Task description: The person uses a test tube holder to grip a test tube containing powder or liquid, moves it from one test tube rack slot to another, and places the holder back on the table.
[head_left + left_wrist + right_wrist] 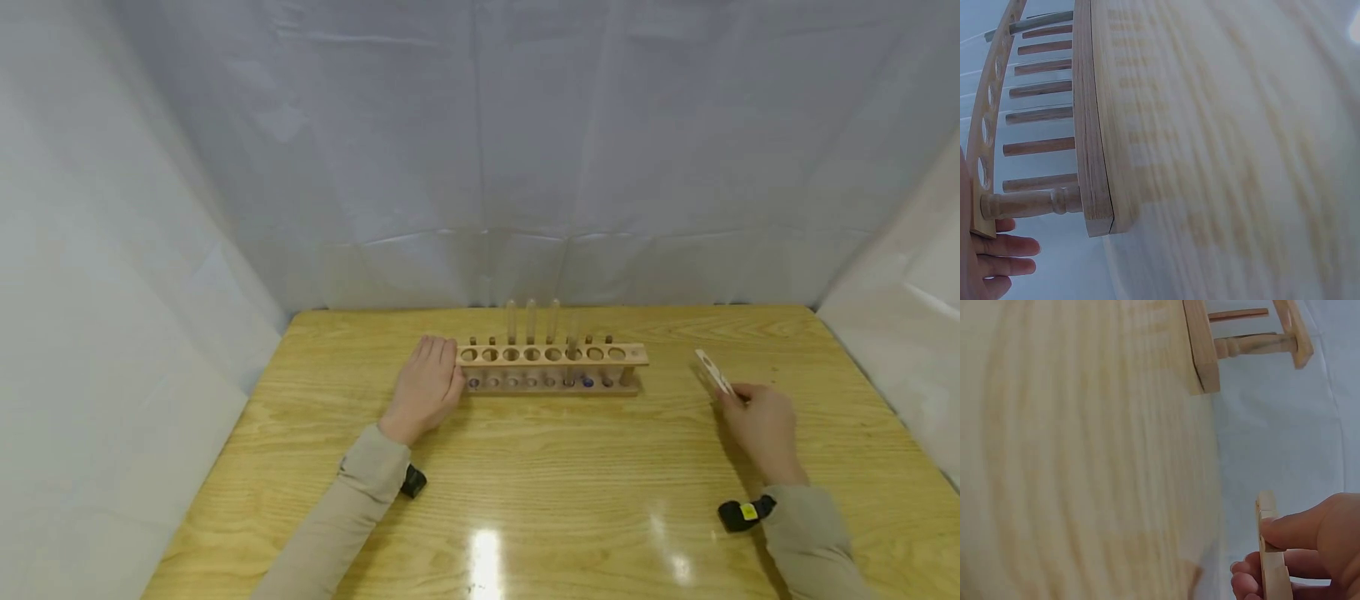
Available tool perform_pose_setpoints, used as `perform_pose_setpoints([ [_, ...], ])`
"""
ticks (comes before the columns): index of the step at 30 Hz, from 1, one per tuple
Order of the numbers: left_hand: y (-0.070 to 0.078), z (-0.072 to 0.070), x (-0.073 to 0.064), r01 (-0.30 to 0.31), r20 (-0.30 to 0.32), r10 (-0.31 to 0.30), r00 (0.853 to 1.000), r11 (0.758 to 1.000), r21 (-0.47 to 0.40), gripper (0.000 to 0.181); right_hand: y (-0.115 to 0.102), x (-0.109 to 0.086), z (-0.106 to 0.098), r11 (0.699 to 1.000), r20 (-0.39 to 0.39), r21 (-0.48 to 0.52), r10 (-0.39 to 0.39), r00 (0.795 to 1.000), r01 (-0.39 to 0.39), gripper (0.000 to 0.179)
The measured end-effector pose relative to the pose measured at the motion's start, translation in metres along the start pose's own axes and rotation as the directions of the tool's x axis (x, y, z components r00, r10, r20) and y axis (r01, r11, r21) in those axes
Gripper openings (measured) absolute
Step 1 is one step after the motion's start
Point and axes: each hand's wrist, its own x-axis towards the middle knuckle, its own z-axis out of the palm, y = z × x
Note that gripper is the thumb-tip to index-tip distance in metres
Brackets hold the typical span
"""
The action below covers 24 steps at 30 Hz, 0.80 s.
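A wooden test tube rack (636,356) stands on the table, with a row of round holes along its top board. My left hand (423,387) holds the rack's left end; in the left wrist view the fingers (1013,246) reach past the end of the top board, and the thumb is hidden. To the right of the rack, my right hand (763,423) pinches a wooden test tube clamp (1277,575) between thumb and fingers. The clamp points up and to the left, away from the rack.
Several clear test tubes (531,321) stand upside down on the rack's rear pegs, and another tube (573,333) stands in a hole on the right half. The yellowish wooden table (555,475) is enclosed by pale sheets (420,150) behind and at both sides.
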Motion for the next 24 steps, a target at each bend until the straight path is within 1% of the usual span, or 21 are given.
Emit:
perform_pose_setpoints([
  [4, 0.000, 0.000, 0.000, 0.001, -0.002, -0.001, 1.000, 1.000, -0.008, 0.031, 0.003, -0.001, 0.002, 0.999, 0.020, -0.004, 0.041, 0.999, -0.041, 0.030],
  [8, 0.001, -0.001, 0.000, 0.002, -0.006, -0.002, 1.000, 1.000, -0.015, 0.032, 0.006, -0.001, 0.004, 0.995, 0.059, 0.009, 0.102, 0.993, -0.103, 0.035],
  [12, 0.001, -0.002, 0.000, 0.007, 0.000, -0.007, 1.000, 1.000, -0.015, 0.033, 0.010, -0.004, 0.006, 0.989, 0.074, 0.027, 0.146, 0.987, -0.148, 0.035],
  [15, 0.002, -0.003, 0.001, 0.006, -0.007, -0.006, 1.000, 1.000, -0.016, 0.032, 0.012, -0.005, 0.007, 0.985, 0.065, 0.043, 0.163, 0.984, -0.166, 0.034],
  [21, 0.002, -0.003, 0.000, -0.014, -0.048, 0.013, 0.999, 1.000, -0.018, 0.031, 0.014, -0.006, 0.010, 0.979, 0.016, 0.076, 0.188, 0.982, -0.189, 0.031],
  [24, 0.002, -0.003, 0.000, -0.015, -0.054, 0.013, 0.998, 1.000, -0.023, 0.030, 0.014, -0.007, 0.011, 0.976, -0.002, 0.082, 0.202, 0.979, -0.201, 0.031],
])
